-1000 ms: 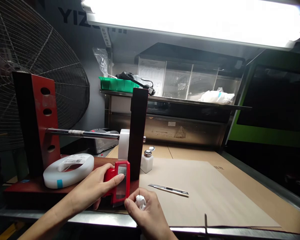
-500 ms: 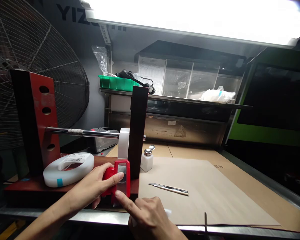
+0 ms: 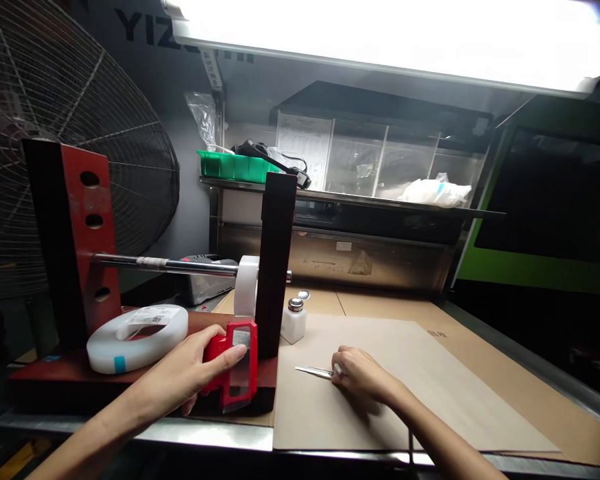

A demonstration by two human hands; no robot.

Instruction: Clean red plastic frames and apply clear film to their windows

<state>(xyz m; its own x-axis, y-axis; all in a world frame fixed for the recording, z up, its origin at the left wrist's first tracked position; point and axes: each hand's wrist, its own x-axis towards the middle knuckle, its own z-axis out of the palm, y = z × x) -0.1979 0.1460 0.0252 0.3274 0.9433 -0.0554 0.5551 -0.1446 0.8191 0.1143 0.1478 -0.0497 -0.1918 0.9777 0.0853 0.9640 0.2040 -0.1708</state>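
Observation:
My left hand (image 3: 190, 373) grips a red tape dispenser (image 3: 237, 363) at the front of a red and dark wooden stand (image 3: 80, 227). A strip of clear film hangs in the dispenser's frame. My right hand (image 3: 363, 373) rests on the brown cardboard sheet (image 3: 430, 373), fingers closed over a slim metal utility knife (image 3: 313, 371) whose blade tip sticks out to the left. A steel rod (image 3: 165, 265) crosses the stand and carries a white tape roll (image 3: 247, 287).
A flat white tape reel (image 3: 137, 337) lies on the stand's base. A small white pump bottle (image 3: 294, 321) stands beside the dark upright. A wire fan guard (image 3: 70, 153) fills the left. The shelf behind holds a green tray (image 3: 233, 167) and a white bag (image 3: 435, 193).
My right hand left the dispenser, where it held a white wad and touched the film, and moved right onto the knife. The left hand stayed on the dispenser.

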